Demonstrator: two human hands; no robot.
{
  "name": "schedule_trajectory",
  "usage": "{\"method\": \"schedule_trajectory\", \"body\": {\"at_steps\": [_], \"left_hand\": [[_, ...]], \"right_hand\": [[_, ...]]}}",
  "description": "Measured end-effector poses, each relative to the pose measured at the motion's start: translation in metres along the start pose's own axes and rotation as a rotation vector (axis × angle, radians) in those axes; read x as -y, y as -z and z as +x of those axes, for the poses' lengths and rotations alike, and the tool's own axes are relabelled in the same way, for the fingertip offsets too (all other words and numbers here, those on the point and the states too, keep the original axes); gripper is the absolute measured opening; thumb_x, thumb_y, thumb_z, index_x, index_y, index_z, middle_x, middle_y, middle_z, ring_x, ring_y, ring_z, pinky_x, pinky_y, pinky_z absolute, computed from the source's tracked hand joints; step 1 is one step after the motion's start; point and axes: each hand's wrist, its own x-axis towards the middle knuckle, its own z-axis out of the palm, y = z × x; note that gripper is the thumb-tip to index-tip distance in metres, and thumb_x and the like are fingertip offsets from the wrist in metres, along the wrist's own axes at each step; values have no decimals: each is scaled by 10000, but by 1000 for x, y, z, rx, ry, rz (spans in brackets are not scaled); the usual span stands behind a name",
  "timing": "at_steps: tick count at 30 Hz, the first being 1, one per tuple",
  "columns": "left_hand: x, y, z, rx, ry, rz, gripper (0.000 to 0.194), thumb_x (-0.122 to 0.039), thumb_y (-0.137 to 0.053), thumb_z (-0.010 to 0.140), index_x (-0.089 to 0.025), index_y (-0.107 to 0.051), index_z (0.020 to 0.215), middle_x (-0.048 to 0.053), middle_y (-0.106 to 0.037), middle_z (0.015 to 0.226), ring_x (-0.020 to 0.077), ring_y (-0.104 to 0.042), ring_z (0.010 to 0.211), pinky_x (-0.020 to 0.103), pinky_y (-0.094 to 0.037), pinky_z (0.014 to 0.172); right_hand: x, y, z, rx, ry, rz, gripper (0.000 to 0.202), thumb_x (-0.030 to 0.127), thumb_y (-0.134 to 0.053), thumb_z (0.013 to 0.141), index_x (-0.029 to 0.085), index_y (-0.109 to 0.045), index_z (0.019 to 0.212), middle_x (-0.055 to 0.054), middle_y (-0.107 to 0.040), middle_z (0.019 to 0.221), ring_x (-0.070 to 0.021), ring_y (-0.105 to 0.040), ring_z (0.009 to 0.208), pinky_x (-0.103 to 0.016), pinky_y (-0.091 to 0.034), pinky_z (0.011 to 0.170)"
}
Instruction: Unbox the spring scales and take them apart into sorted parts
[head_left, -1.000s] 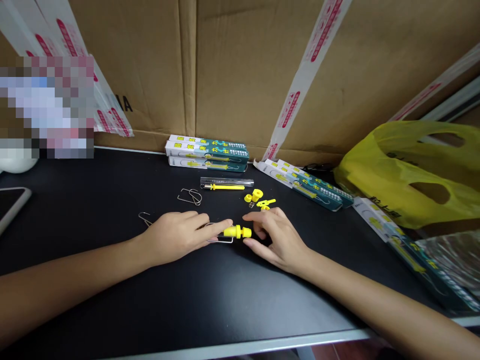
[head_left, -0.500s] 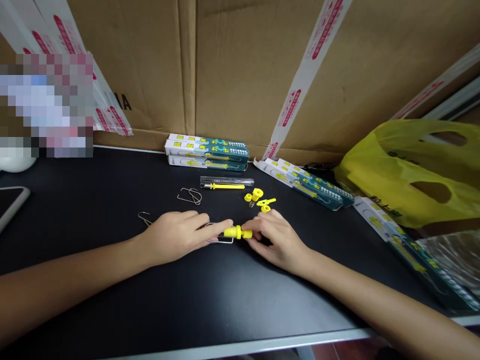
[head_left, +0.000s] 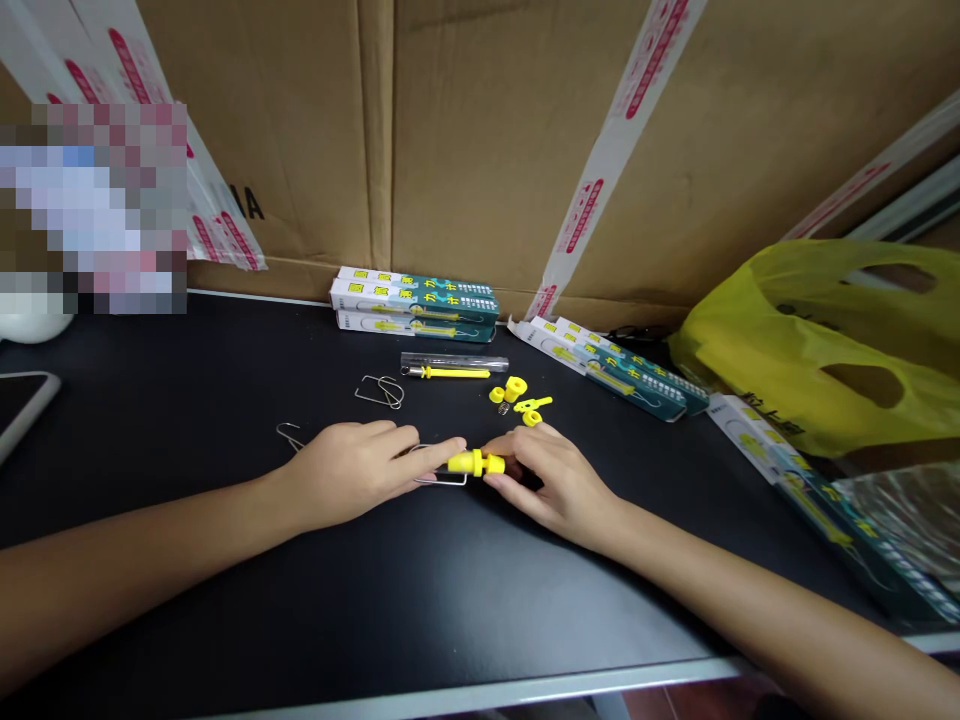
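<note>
My left hand (head_left: 360,462) is closed round a tube whose right end carries a yellow fitting (head_left: 466,462); a bent wire sticks out beneath it. At that end, my right hand (head_left: 559,480) has its thumb and forefinger at a small yellow cap (head_left: 494,465), with a narrow neck between cap and fitting. Behind the hands lie a clear tube (head_left: 454,361), a yellow rod (head_left: 459,373), a bent metal wire (head_left: 380,392), several loose yellow parts (head_left: 515,388) and a small spring (head_left: 503,408). Another wire hook (head_left: 288,433) shows beyond my left wrist.
Printed boxes (head_left: 416,308) are stacked at the back, with more boxes (head_left: 615,368) to the right. A yellow plastic bag (head_left: 810,350) and another long box (head_left: 832,500) are at the far right. A phone-like object (head_left: 26,410) lies left. Cardboard stands behind.
The fingers of my right hand have opened slightly and shifted around the yellow cap. My left hand has stayed in place.
</note>
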Motion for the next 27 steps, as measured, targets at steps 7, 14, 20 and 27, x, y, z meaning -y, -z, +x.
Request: {"method": "schedule_trajectory", "body": {"at_steps": [7,14,20,27], "left_hand": [[0,0,1,11,2,1,365,-351,-420,971,-265,-444,1326,-55,-582,745,93,-560,666,230,-364,566],[0,-1,0,16,-1,10,369,-352,-413,975,-274,-431,1335,-57,-581,741,88,-557,663,229,-361,562],[0,0,0,13,-8,8,361,-350,-407,977,-266,-442,1326,-58,-580,751,87,-554,661,232,-367,562],[0,1,-1,5,-10,9,365,-342,-414,974,-261,-439,1328,-61,-577,753,90,-543,648,234,-363,558]], "right_hand": [[-2,-4,-3,-77,110,53,116,140,-544,857,198,-484,938,-34,-602,804,-139,-535,690,-267,-427,634],[-3,18,1,-137,14,-12,96,244,-387,923,199,-459,878,-46,-570,783,-163,-544,707,-282,-437,663],[-24,53,7,116,-438,-383,226,351,-378,903,224,-346,719,11,-501,617,-146,-464,528,-255,-285,510],[-39,50,3,353,-545,-531,149,355,-432,849,228,-375,797,8,-558,640,-155,-504,533,-246,-227,481]]}}
